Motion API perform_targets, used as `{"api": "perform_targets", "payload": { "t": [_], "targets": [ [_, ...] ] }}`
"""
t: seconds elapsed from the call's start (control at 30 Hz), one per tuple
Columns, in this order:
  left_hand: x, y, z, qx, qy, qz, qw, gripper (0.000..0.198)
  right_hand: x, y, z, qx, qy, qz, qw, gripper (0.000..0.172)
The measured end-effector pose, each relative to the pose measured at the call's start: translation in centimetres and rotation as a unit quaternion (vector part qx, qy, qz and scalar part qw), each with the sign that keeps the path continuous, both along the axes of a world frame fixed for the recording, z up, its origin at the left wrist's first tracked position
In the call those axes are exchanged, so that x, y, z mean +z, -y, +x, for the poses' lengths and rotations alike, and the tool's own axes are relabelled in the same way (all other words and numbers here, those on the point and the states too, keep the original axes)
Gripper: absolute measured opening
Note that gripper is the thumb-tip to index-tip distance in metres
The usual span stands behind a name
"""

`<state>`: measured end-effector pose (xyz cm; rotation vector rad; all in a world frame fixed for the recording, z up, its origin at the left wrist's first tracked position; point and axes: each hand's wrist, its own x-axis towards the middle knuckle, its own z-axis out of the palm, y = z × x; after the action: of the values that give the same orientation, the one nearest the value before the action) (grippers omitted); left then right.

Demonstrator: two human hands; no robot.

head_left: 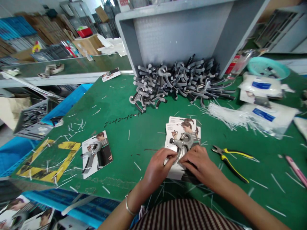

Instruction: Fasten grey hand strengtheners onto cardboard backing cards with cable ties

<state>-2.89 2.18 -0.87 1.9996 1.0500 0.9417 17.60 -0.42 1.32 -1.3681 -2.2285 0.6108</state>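
A grey hand grip strengthener point(183, 141) with a metal spring lies on a small stack of printed cards point(170, 127), right in front of me. My left hand point(157, 164) is closed at its left handle, thumb and fingertips pinched together. My right hand point(199, 161) is closed too, its fingers over the right handle and the card's lower part. The fingertips nearly meet over the card; what they pinch is too small or hidden to make out. Off to the left, another hand grip strengthener point(96, 153) rests on its own card point(107, 145).
A heap of hand grip strengtheners point(172, 80) spills from a tipped grey crate point(177, 38). At right are yellow-black pliers point(224, 155), loose white cable ties point(223, 115), plastic bags point(271, 116), a turquoise bowl point(268, 67) and a pink tool point(296, 169). White offcuts litter the green table point(120, 140).
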Motion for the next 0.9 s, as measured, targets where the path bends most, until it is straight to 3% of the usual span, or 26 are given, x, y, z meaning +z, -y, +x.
{"api": "perform_targets", "payload": {
  "t": [0.13,0.27,0.37,0.43,0.53,0.6,0.77,0.9],
  "targets": [
    [-1.2,-0.1,0.3,-0.044,0.008,0.001,0.999,0.013,-0.7,0.7,-0.7,-0.02,-0.013,-0.002,1.0,0.011],
    [-2.0,-0.3,0.1,0.001,0.027,-0.017,1.0,0.011,-1.7,0.5,-1.5,-0.069,-0.027,0.021,0.997,0.012],
    [-2.3,-0.4,-0.2,0.107,0.08,-0.098,0.986,0.01,-2.2,0.1,-1.6,-0.089,-0.043,0.033,0.995,0.013],
    [-2.5,-0.4,-0.5,0.156,0.138,-0.169,0.963,0.021,-2.4,-0.2,-1.5,-0.092,-0.043,0.037,0.994,0.014],
    [-2.6,-0.4,-0.7,0.145,0.206,-0.262,0.932,0.027,-2.4,-0.2,-1.4,-0.099,-0.038,0.042,0.993,0.014],
    [-2.6,-0.4,-0.7,0.113,0.216,-0.282,0.928,0.023,-2.3,-0.2,-1.5,-0.104,-0.034,0.043,0.993,0.013],
    [-2.1,-0.5,-0.5,0.036,0.132,-0.174,0.975,0.012,-2.0,-0.1,-1.7,-0.097,-0.013,0.044,0.994,0.015],
    [-1.9,-0.6,-0.3,0.022,0.103,-0.109,0.988,0.008,-1.3,0.0,-1.1,-0.08,-0.005,0.041,0.996,0.016]
  ]
}}
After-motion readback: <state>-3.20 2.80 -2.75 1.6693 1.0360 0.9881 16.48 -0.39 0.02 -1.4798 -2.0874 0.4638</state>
